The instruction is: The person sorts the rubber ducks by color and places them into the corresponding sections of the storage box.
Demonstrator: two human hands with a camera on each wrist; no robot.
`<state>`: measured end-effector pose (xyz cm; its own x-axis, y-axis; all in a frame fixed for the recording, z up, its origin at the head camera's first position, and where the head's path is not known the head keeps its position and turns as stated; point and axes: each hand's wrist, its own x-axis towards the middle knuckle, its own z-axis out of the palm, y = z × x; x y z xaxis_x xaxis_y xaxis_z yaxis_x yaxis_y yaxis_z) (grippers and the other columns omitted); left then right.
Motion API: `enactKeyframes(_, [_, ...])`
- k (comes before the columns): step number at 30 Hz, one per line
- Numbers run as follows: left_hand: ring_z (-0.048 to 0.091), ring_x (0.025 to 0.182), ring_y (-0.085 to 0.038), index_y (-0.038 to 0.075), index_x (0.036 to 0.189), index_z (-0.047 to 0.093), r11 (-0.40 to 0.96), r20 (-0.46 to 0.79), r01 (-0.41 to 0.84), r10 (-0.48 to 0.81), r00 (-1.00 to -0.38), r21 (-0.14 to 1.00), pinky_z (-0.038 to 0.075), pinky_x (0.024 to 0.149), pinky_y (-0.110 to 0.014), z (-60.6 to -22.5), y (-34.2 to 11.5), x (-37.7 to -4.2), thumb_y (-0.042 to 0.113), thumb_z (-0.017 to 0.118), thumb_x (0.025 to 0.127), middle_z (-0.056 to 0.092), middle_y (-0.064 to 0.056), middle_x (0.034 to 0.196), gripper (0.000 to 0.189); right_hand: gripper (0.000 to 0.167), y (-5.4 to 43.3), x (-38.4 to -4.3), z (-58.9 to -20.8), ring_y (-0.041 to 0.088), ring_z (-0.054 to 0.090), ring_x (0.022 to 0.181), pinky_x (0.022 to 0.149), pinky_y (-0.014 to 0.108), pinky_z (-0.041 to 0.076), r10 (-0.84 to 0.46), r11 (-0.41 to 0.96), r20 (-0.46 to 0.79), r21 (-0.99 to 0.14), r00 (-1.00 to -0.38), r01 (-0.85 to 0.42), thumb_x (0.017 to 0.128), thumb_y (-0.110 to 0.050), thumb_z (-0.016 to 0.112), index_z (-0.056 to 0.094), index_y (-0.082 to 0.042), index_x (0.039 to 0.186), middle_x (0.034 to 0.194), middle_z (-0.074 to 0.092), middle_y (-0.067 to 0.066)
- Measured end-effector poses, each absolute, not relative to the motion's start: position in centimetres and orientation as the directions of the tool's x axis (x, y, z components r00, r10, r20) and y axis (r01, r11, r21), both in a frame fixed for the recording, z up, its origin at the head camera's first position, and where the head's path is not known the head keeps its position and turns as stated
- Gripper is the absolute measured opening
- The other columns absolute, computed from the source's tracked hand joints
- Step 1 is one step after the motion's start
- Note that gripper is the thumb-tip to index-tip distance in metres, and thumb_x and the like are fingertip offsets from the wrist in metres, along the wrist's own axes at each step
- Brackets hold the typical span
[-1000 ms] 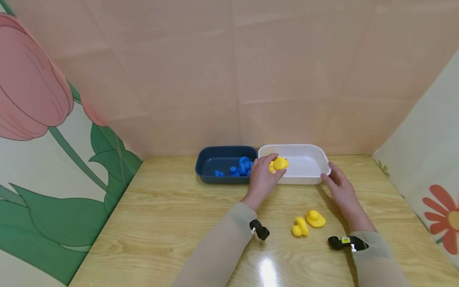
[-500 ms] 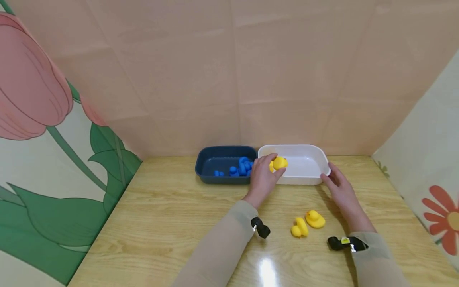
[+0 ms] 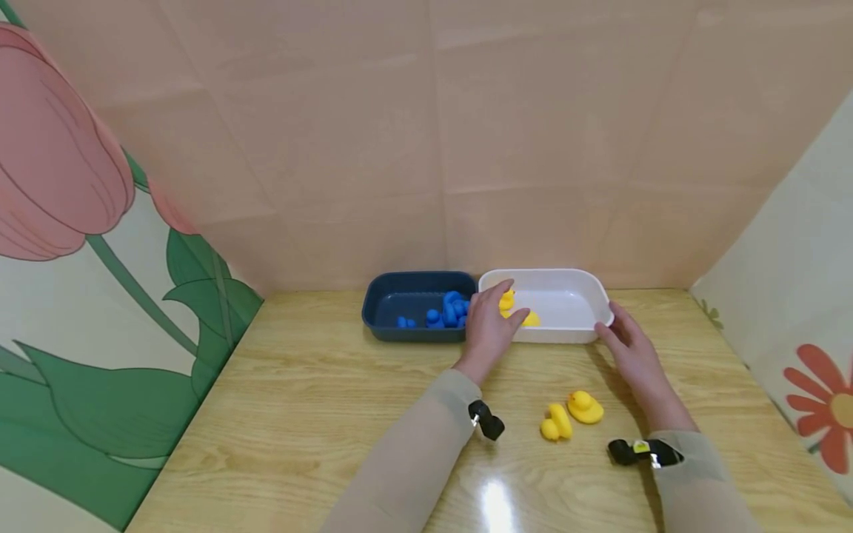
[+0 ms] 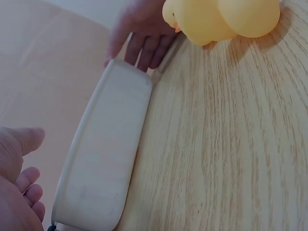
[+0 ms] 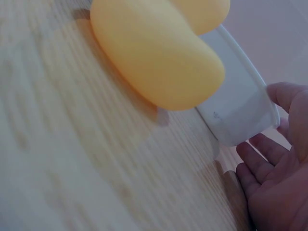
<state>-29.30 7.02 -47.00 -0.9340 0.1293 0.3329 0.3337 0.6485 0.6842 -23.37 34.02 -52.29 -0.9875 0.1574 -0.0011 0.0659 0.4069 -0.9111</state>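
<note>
My left hand hovers over the left end of the white tray, fingers and thumb spread with nothing between them. Just past its thumb a yellow rubber duck lies in the tray, partly hidden by the front wall. Another yellow duck shows behind the hand. At the tray's right end, my right hand holds the corner, thumb on the rim and fingers against the outside. Two more ducks rest on the table in front: one tipped over, one upright.
A navy tray touches the white one on its left and holds several blue toys at its right end. Both trays stand on the wood-grain table close to the pinkish backdrop.
The duck that my left hand held has dropped into the white tray, and that hand's fingers have parted. My right hand stays on the tray's corner.
</note>
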Motion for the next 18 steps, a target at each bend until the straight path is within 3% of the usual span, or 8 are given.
enactKeyframes(18, [0.058, 0.137, -0.025, 0.023, 0.154, 0.067, 0.597, 0.355, 0.356, 0.125, -0.926, 0.719, 0.047, 0.116, -0.038, -47.1, 6.1, -27.7, 0.035, 0.087, 0.100, 0.068, 0.004, 0.152, 0.059, 0.088, 34.1, -23.4, -52.4, 0.054, 0.018, 0.163, 0.124, 0.077, 0.020, 0.159, 0.408, -0.011, -0.910, -0.987, 0.076, 0.113, -0.062, 0.049, 0.003, -0.027, 0.179, 0.182, 0.014, 0.023])
